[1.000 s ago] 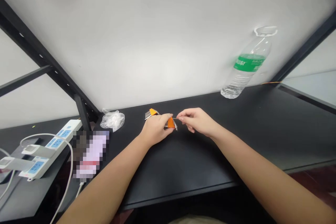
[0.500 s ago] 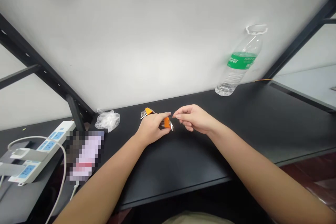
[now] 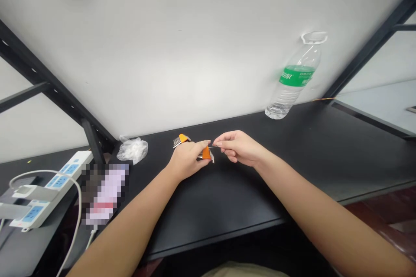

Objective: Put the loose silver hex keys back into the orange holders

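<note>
My left hand (image 3: 189, 159) is closed around an orange hex key holder (image 3: 206, 153), which carries several metal hex keys side by side. Part of the holder is hidden behind the fingers. An orange end piece (image 3: 183, 138) with key tips sticking out shows beyond the left knuckles. Just to the right, my right hand (image 3: 236, 148) pinches a thin metal hex key (image 3: 212, 146) between thumb and index finger. That key's other end reaches the orange holder by my left fingertips; whether it sits in a slot I cannot tell.
On the black table (image 3: 214, 207), a crumpled clear plastic bag (image 3: 133, 150) lies left. A large water bottle (image 3: 297, 75) stands at the back right by the wall. A power strip (image 3: 69, 177), a white cable (image 3: 79, 207) and a blurred-out phone (image 3: 108, 192) are at the left.
Both hands keep nearly the same place and grip. The view has shifted slightly; no other clear movement shows.
</note>
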`<control>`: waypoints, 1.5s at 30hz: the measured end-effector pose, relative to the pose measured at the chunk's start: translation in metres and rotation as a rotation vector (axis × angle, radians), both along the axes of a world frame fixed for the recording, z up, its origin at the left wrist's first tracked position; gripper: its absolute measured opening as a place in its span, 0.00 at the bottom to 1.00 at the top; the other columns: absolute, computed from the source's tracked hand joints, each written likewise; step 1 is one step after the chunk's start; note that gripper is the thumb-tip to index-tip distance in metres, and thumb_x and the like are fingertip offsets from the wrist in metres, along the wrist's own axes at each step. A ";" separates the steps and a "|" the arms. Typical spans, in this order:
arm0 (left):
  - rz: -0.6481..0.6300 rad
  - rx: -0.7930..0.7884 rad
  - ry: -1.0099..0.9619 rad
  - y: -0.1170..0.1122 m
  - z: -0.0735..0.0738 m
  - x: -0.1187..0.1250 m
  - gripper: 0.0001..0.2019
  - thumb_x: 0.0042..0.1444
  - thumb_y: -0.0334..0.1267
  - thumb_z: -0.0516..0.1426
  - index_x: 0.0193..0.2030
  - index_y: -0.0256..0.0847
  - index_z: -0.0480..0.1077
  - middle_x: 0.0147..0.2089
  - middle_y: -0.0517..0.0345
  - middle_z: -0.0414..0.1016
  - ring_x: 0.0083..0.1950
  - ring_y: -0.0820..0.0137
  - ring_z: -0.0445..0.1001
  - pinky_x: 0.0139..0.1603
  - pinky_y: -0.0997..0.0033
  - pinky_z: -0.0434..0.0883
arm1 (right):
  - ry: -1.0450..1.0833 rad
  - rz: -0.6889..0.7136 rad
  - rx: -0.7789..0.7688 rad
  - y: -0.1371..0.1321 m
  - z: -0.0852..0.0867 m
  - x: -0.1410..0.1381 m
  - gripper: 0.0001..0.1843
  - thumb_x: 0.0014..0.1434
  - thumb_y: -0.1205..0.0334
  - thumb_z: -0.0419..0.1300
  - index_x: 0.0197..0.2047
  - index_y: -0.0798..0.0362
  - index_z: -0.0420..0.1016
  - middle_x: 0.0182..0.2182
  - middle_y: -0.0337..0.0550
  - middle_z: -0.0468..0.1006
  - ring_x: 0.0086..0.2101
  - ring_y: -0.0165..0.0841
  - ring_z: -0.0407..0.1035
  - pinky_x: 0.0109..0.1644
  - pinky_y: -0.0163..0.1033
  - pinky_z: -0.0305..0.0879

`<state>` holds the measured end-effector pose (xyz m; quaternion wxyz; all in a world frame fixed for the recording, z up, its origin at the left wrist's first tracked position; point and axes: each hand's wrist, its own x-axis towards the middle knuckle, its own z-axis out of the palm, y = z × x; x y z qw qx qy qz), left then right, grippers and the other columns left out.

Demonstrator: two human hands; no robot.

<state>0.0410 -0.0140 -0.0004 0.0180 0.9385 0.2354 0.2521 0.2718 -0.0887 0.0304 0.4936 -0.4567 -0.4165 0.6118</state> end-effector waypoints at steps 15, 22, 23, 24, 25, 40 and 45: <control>0.018 -0.092 0.033 -0.002 0.001 0.002 0.24 0.58 0.46 0.65 0.59 0.44 0.70 0.46 0.53 0.82 0.44 0.62 0.80 0.44 0.64 0.74 | 0.135 0.028 -0.196 0.012 -0.012 -0.002 0.13 0.53 0.63 0.74 0.39 0.58 0.79 0.23 0.35 0.69 0.17 0.17 0.53 0.16 0.24 0.54; -0.048 -0.153 0.025 -0.007 0.005 0.007 0.22 0.59 0.45 0.64 0.59 0.44 0.70 0.46 0.54 0.81 0.44 0.63 0.80 0.45 0.65 0.74 | 0.322 0.068 -0.337 0.023 -0.019 -0.001 0.10 0.56 0.69 0.70 0.41 0.56 0.76 0.25 0.34 0.68 0.17 0.16 0.53 0.15 0.20 0.53; -0.052 -0.144 0.034 -0.007 0.005 0.008 0.21 0.59 0.45 0.64 0.58 0.44 0.71 0.46 0.54 0.81 0.43 0.63 0.80 0.44 0.65 0.73 | 0.330 0.075 -0.353 0.023 -0.020 -0.004 0.09 0.57 0.69 0.69 0.41 0.56 0.76 0.24 0.34 0.68 0.17 0.16 0.53 0.15 0.20 0.53; -0.049 -0.134 0.040 -0.007 0.005 0.009 0.20 0.60 0.44 0.63 0.57 0.44 0.71 0.45 0.54 0.81 0.43 0.63 0.80 0.44 0.65 0.73 | 0.337 0.073 -0.357 0.024 -0.021 -0.007 0.08 0.58 0.69 0.69 0.40 0.56 0.75 0.24 0.34 0.68 0.17 0.16 0.53 0.15 0.20 0.52; -0.038 -0.125 0.042 -0.007 0.005 0.010 0.19 0.60 0.44 0.63 0.57 0.44 0.71 0.44 0.54 0.81 0.43 0.63 0.80 0.44 0.65 0.73 | 0.343 0.053 -0.342 0.024 -0.022 -0.011 0.07 0.58 0.69 0.68 0.39 0.56 0.75 0.24 0.33 0.68 0.17 0.16 0.53 0.15 0.20 0.52; 0.136 -0.096 -0.034 -0.002 -0.006 0.007 0.21 0.59 0.41 0.63 0.58 0.44 0.68 0.51 0.54 0.81 0.50 0.61 0.81 0.48 0.64 0.75 | 0.484 -0.146 -0.093 0.014 -0.036 -0.034 0.10 0.55 0.71 0.71 0.41 0.59 0.81 0.34 0.45 0.80 0.27 0.23 0.71 0.32 0.27 0.75; 0.086 -0.077 0.002 -0.004 -0.006 0.009 0.18 0.60 0.38 0.62 0.56 0.44 0.68 0.51 0.54 0.81 0.49 0.61 0.80 0.48 0.64 0.75 | 0.318 -0.183 -0.046 0.012 -0.043 -0.041 0.11 0.53 0.61 0.75 0.36 0.57 0.80 0.26 0.40 0.75 0.22 0.23 0.63 0.24 0.30 0.67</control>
